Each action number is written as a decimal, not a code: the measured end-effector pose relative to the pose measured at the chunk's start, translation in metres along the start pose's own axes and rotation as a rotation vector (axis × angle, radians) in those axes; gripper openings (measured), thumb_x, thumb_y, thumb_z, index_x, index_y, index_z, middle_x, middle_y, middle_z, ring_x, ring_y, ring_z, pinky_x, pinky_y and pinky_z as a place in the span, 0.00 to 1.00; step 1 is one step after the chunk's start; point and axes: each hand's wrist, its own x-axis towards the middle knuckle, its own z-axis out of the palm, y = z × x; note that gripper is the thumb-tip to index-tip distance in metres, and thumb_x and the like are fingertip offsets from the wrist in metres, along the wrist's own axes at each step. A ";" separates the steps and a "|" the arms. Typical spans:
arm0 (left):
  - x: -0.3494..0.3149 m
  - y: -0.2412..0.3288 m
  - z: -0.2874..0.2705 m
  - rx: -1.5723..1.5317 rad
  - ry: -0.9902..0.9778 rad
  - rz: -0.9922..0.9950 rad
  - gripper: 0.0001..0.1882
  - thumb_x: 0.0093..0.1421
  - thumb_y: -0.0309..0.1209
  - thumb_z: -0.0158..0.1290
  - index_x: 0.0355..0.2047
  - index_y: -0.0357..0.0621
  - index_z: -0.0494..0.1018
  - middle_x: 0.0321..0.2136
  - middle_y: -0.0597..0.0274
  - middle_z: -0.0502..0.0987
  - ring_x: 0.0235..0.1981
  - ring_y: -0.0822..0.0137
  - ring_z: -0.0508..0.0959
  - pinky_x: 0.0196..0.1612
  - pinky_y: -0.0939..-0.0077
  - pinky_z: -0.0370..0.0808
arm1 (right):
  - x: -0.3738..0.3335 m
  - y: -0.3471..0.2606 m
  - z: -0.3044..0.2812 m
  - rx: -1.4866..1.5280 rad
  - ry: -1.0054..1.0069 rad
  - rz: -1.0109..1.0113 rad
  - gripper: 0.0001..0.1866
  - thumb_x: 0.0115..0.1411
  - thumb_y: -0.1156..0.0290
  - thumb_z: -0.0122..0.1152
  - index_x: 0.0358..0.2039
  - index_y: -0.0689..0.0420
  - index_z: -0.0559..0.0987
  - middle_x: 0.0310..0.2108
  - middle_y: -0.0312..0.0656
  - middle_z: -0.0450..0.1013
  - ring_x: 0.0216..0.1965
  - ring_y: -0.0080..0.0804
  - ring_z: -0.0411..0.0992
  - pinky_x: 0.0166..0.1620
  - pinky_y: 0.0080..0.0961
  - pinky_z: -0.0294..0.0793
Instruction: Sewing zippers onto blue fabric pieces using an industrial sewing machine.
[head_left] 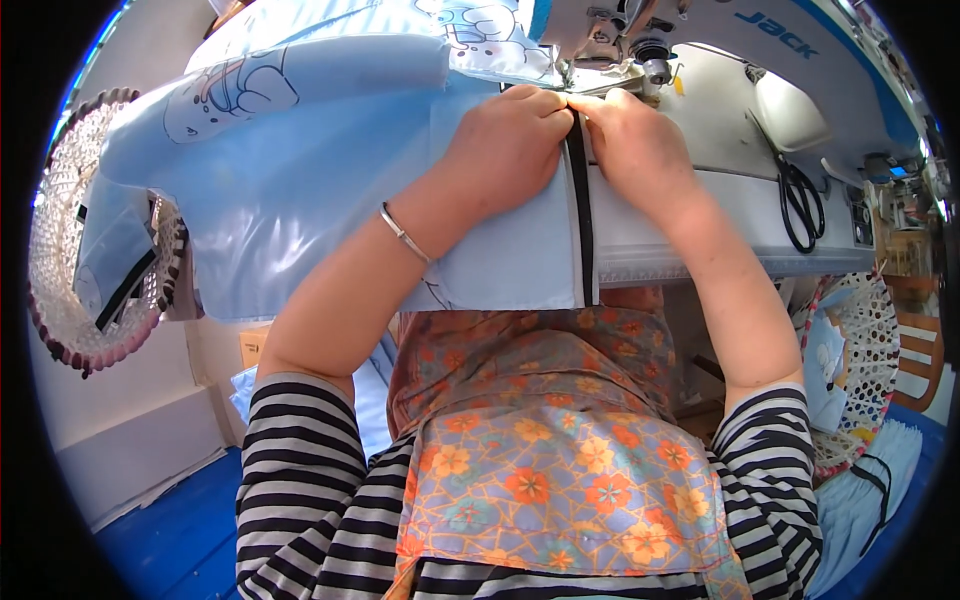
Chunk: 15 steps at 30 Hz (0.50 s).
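A glossy light blue sheet of fabric (300, 220) with cartoon drawings lies across the sewing machine bed and hangs over its front edge. Along its right edge runs a narrow black binding strip (581, 220). My left hand (515, 145) is closed, pinching the edge with the strip just in front of the presser foot. Close against it, my right hand (640, 145) pinches the same strip from the right side. The fingertips of both hands nearly meet, and they cover the part of the edge they hold. The sewing machine (740, 60) stands beyond them.
Black-handled scissors (800, 205) lie on the machine table to the right. A woven basket (75, 290) at the left holds part of the blue fabric. Another basket (868, 350) stands at the right, above a strapped stack of light blue pieces (870, 500).
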 end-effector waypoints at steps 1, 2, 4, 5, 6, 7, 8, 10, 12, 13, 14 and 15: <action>0.001 -0.001 0.001 0.001 -0.002 -0.003 0.13 0.53 0.23 0.53 0.40 0.40 0.76 0.42 0.57 0.78 0.46 0.54 0.77 0.48 0.62 0.76 | 0.000 -0.001 -0.002 -0.007 -0.004 -0.008 0.13 0.62 0.71 0.55 0.47 0.48 0.79 0.33 0.48 0.75 0.33 0.48 0.76 0.36 0.40 0.78; 0.001 -0.002 0.002 0.010 0.017 0.009 0.13 0.53 0.23 0.53 0.40 0.41 0.76 0.42 0.58 0.78 0.46 0.54 0.77 0.48 0.62 0.76 | 0.000 -0.002 -0.003 -0.015 -0.008 -0.016 0.13 0.62 0.71 0.54 0.47 0.48 0.79 0.33 0.48 0.75 0.32 0.48 0.76 0.36 0.40 0.78; 0.003 -0.003 0.003 0.018 0.035 0.019 0.12 0.52 0.24 0.53 0.39 0.41 0.76 0.41 0.58 0.78 0.46 0.54 0.77 0.48 0.62 0.76 | 0.001 0.001 -0.002 -0.008 0.005 -0.028 0.13 0.62 0.71 0.54 0.47 0.48 0.80 0.33 0.47 0.75 0.32 0.48 0.76 0.36 0.40 0.78; 0.004 -0.004 0.004 0.014 0.033 0.013 0.12 0.53 0.24 0.53 0.39 0.41 0.77 0.41 0.58 0.78 0.46 0.54 0.77 0.48 0.62 0.76 | 0.001 0.002 -0.002 -0.005 0.019 -0.038 0.13 0.62 0.71 0.54 0.47 0.48 0.80 0.32 0.47 0.75 0.32 0.48 0.76 0.36 0.40 0.78; 0.004 -0.005 0.005 0.010 0.033 0.008 0.11 0.53 0.24 0.54 0.38 0.41 0.77 0.41 0.58 0.78 0.46 0.54 0.78 0.48 0.62 0.76 | 0.001 0.003 -0.001 -0.004 0.017 -0.037 0.13 0.62 0.71 0.54 0.47 0.48 0.80 0.32 0.47 0.75 0.32 0.48 0.76 0.36 0.40 0.78; 0.005 -0.005 0.005 0.009 0.032 0.007 0.11 0.53 0.24 0.54 0.38 0.41 0.77 0.41 0.58 0.78 0.46 0.54 0.78 0.48 0.62 0.76 | 0.001 0.005 -0.001 -0.016 0.011 -0.038 0.12 0.62 0.71 0.55 0.46 0.49 0.80 0.32 0.47 0.75 0.32 0.48 0.76 0.36 0.40 0.78; 0.006 -0.006 0.006 0.020 0.029 0.004 0.11 0.53 0.24 0.54 0.38 0.42 0.77 0.40 0.59 0.79 0.46 0.54 0.78 0.48 0.63 0.76 | 0.000 0.005 -0.001 -0.029 0.005 -0.039 0.12 0.62 0.71 0.55 0.45 0.49 0.81 0.32 0.47 0.74 0.32 0.48 0.76 0.36 0.40 0.77; 0.008 -0.008 0.008 0.029 0.025 0.000 0.10 0.53 0.25 0.54 0.37 0.42 0.77 0.40 0.59 0.79 0.46 0.54 0.78 0.48 0.63 0.76 | -0.001 0.005 -0.002 0.002 0.019 -0.032 0.11 0.62 0.71 0.55 0.44 0.50 0.81 0.33 0.47 0.74 0.32 0.49 0.75 0.35 0.39 0.77; 0.009 -0.012 0.012 0.049 0.127 0.043 0.05 0.52 0.25 0.52 0.29 0.44 0.76 0.33 0.63 0.77 0.43 0.58 0.78 0.42 0.63 0.78 | -0.002 0.009 0.000 0.032 0.033 -0.025 0.11 0.62 0.71 0.55 0.44 0.51 0.81 0.33 0.47 0.74 0.32 0.49 0.75 0.35 0.39 0.77; 0.010 -0.012 0.012 0.046 0.128 0.046 0.05 0.52 0.25 0.52 0.29 0.44 0.76 0.33 0.63 0.77 0.43 0.58 0.78 0.42 0.63 0.78 | -0.001 0.015 0.003 0.064 0.109 -0.072 0.11 0.62 0.70 0.56 0.44 0.51 0.81 0.31 0.45 0.75 0.30 0.45 0.75 0.34 0.36 0.76; 0.012 -0.013 0.012 0.054 0.126 0.052 0.05 0.52 0.25 0.52 0.29 0.44 0.77 0.33 0.63 0.77 0.43 0.59 0.78 0.42 0.63 0.78 | -0.001 0.021 0.004 0.096 0.186 -0.119 0.11 0.63 0.69 0.57 0.45 0.52 0.81 0.29 0.44 0.75 0.29 0.40 0.75 0.33 0.34 0.75; 0.013 -0.014 0.013 0.063 0.125 0.057 0.05 0.53 0.25 0.52 0.30 0.44 0.77 0.33 0.63 0.77 0.43 0.59 0.78 0.42 0.63 0.78 | -0.002 0.028 0.002 0.093 0.186 -0.116 0.11 0.63 0.69 0.57 0.45 0.52 0.81 0.29 0.44 0.75 0.29 0.40 0.75 0.33 0.34 0.75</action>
